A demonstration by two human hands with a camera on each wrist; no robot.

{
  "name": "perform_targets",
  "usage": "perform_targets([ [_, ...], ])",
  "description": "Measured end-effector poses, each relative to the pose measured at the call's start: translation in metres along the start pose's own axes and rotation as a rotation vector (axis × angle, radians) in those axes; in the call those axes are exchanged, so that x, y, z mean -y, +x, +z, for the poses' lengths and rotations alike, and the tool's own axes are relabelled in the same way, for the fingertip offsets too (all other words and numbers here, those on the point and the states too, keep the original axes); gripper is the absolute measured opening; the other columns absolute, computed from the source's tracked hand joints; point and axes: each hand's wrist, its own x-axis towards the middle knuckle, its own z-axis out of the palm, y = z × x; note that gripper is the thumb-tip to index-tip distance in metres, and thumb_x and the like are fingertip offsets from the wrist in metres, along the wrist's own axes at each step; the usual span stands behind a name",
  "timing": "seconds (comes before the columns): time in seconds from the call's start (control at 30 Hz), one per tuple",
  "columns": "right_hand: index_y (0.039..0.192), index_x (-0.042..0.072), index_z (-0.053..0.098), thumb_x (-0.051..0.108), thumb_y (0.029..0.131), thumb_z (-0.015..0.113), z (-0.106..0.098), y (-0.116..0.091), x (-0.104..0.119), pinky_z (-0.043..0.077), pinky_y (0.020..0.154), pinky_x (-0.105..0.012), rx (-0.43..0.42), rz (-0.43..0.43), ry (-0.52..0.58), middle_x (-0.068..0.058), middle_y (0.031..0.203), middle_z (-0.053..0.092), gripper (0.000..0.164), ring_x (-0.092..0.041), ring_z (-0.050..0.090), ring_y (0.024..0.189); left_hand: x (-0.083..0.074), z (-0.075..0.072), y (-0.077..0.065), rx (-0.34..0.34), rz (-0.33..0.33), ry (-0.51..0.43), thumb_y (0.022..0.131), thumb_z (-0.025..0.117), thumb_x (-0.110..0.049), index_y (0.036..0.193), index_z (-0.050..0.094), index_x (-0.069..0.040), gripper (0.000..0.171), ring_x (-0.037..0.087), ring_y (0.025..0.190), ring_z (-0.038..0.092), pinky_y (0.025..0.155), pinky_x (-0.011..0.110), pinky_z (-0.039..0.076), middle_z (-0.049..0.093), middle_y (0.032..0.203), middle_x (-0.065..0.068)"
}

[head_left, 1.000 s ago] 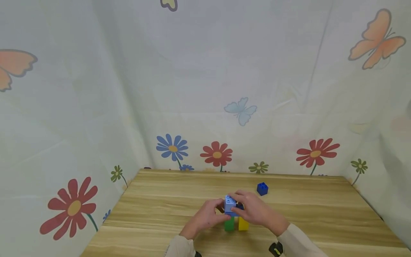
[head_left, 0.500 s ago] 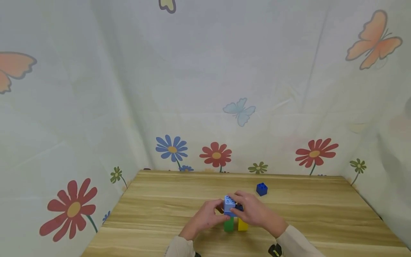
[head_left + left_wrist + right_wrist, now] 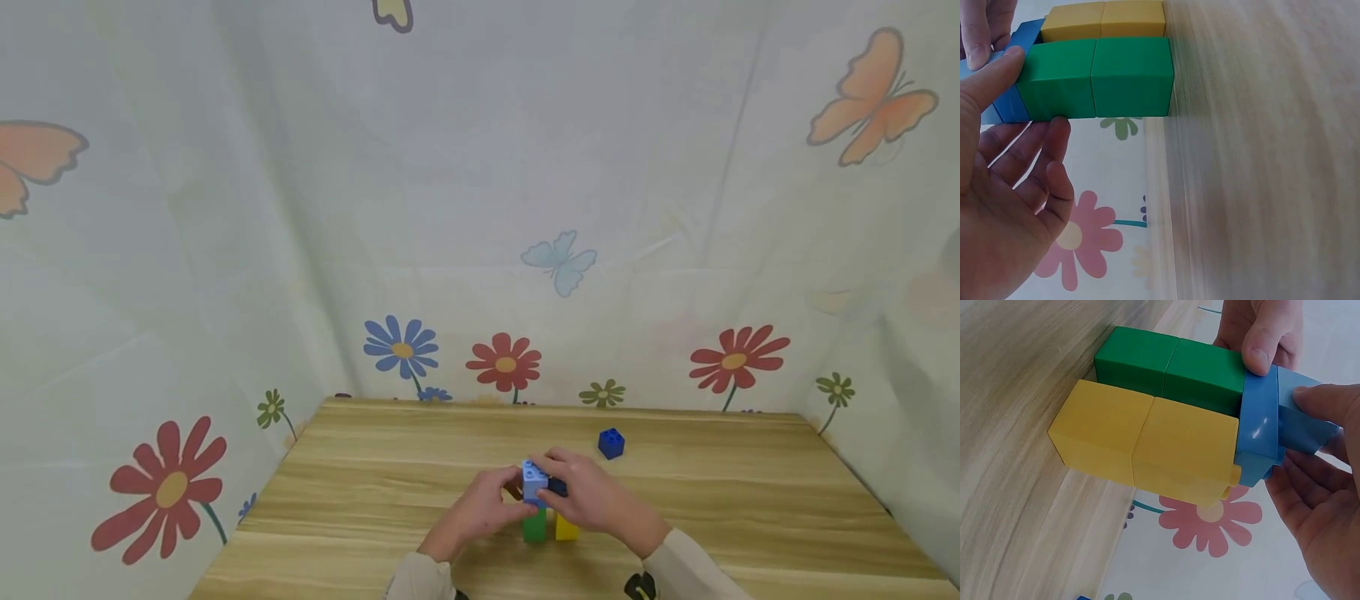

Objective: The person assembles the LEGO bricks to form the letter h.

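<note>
Two green bricks (image 3: 1060, 78) and two yellow bricks (image 3: 1185, 447) stand as side-by-side columns on the wooden table. A blue brick (image 3: 1259, 419) bridges their tops, its studs partly bare on the yellow side. Over the green column sits a light blue brick (image 3: 534, 485). My left hand (image 3: 480, 504) grips the blue brick at the green side, thumb on its near face and fingers behind. My right hand (image 3: 592, 492) pinches the light blue brick between thumb and fingers, covering part of its studs in the head view.
A dark blue brick (image 3: 611, 443) lies behind the columns, towards the right, on the wooden table (image 3: 375, 467). A pale cloth printed with flowers and butterflies (image 3: 450, 208) hangs around the table's back and sides.
The light blue brick has shifted slightly under my right fingers, which lie further over its top. My left hand keeps its place, and the columns stay standing.
</note>
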Motion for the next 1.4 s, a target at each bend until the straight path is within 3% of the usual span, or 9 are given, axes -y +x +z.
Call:
perform_targets([
  [0.33,0.131,0.006,0.055,0.027,0.091,0.065,0.004,0.002,-0.007,0.050,0.075,-0.025,-0.012,0.013,0.046,-0.003,0.111,0.058,0.046,-0.009,0.054,0.085,0.002,-0.001,0.001,0.002,-0.002,-0.006,0.085,0.071,-0.034,0.108,0.064,-0.021,0.026,0.006,0.083,0.056,0.069,0.024,0.047,0.062,0.093,-0.013],
  [0.6,0.130,0.007,0.056,0.028,0.090,0.066,0.000,0.004,-0.005,0.051,0.078,-0.026,-0.006,0.011,0.023,-0.005,0.112,0.058,0.046,-0.012,0.055,0.088,0.000,-0.003,0.003,0.011,-0.024,-0.015,0.085,0.070,-0.035,0.107,0.064,-0.022,0.027,0.007,0.085,0.055,0.072,0.025,0.046,0.062,0.094,-0.013],
  [1.03,0.130,0.010,0.055,0.027,0.089,0.067,0.009,0.001,-0.014,0.049,0.081,-0.023,-0.017,0.044,0.177,0.004,0.112,0.059,0.047,-0.006,0.055,0.091,0.002,0.000,0.003,0.021,-0.005,-0.026,0.086,0.071,-0.032,0.108,0.064,-0.019,0.027,0.006,0.084,0.056,0.070,0.024,0.047,0.063,0.094,-0.013],
  [1.4,0.132,0.010,0.054,0.025,0.088,0.068,0.004,-0.003,-0.017,0.051,0.080,-0.028,-0.041,0.014,0.179,0.005,0.114,0.061,0.049,-0.007,0.056,0.094,0.003,0.001,0.002,0.013,-0.021,-0.030,0.085,0.071,-0.032,0.109,0.064,-0.020,0.027,0.007,0.085,0.055,0.070,0.025,0.046,0.062,0.094,-0.013],
])
